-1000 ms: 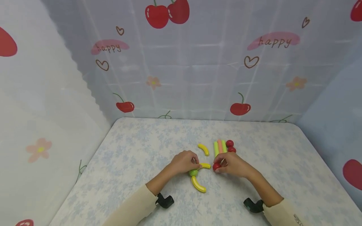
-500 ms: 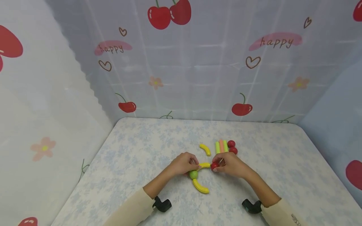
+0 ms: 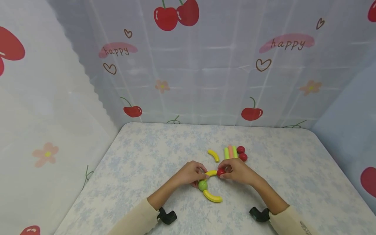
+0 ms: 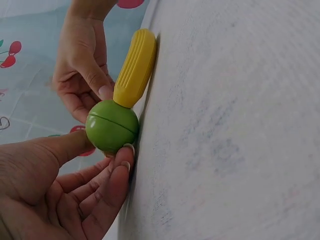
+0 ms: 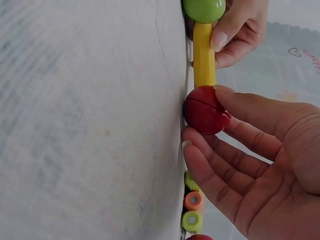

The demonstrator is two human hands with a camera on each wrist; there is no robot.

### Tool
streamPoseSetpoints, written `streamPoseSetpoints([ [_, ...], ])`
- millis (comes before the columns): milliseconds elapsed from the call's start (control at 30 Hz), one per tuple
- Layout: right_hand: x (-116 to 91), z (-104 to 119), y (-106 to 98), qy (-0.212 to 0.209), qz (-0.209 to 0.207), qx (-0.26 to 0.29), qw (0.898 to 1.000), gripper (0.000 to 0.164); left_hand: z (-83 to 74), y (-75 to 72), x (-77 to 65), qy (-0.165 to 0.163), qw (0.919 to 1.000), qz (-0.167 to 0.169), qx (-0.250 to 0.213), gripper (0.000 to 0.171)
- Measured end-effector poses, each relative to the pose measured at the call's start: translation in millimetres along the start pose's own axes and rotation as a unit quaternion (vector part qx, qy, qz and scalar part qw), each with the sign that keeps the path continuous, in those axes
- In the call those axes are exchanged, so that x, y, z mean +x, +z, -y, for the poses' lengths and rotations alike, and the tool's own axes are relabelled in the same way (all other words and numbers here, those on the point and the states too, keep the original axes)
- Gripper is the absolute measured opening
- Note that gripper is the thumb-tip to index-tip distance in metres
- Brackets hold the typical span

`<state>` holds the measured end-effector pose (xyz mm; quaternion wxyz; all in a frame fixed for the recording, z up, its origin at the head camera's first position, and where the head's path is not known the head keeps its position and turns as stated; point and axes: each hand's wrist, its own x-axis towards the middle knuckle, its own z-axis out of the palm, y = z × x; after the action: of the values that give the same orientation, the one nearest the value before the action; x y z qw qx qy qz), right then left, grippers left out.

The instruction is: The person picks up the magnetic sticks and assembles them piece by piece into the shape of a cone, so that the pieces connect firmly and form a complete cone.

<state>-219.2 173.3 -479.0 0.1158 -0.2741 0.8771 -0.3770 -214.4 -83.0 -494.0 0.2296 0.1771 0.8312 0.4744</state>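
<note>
Pinching a red ball (image 5: 204, 112), the thumb and fingers of the right hand (image 3: 239, 171) hold it against one end of a curved yellow rod (image 5: 204, 57), while those of the left hand (image 3: 189, 173) pinch the rod near its other end, just beside a green ball (image 4: 112, 127). Step in hand is judged to be fitting the red ball to that rod; the next move would call for a push along the rod's end, the left fingers bracing it. Farther out, a second yellow rod (image 4: 135, 67) extends from the green ball; a loose yellow rod (image 3: 213, 156), three short sticks (image 3: 230, 151) and two spare red balls (image 3: 242, 157) lie beyond on the surface (image 3: 152, 153). Not verifiable: whether the red ball is seated or merely touching. In the left wrist view the green ball hides the left hand's grip; the right hand covers the sticks' near ends; the right wrist view crops the green ball
</note>
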Motion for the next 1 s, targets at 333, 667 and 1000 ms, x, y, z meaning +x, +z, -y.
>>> streamPoseSetpoints([
  [333, 4.2, 2.0, 0.2, -0.008, 0.01, 0.013, 1.0, 0.028, 6.0, 1.0, 0.8, 0.007, 0.9996, 0.019, -0.019, 0.024],
  [667, 10.8, 8.6, 3.3, -0.03, 0.03, 0.015, 0.999, 0.028, 13.7, 1.4, 3.5, 0.018, 0.9996, 0.021, -0.008, 0.021],
  [1000, 13.4, 10.1, -4.9, -0.043, 0.032, 0.008, 0.999, 0.027, 17.1, 2.3, 3.7, 0.014, 0.9995, 0.022, -0.017, 0.019],
])
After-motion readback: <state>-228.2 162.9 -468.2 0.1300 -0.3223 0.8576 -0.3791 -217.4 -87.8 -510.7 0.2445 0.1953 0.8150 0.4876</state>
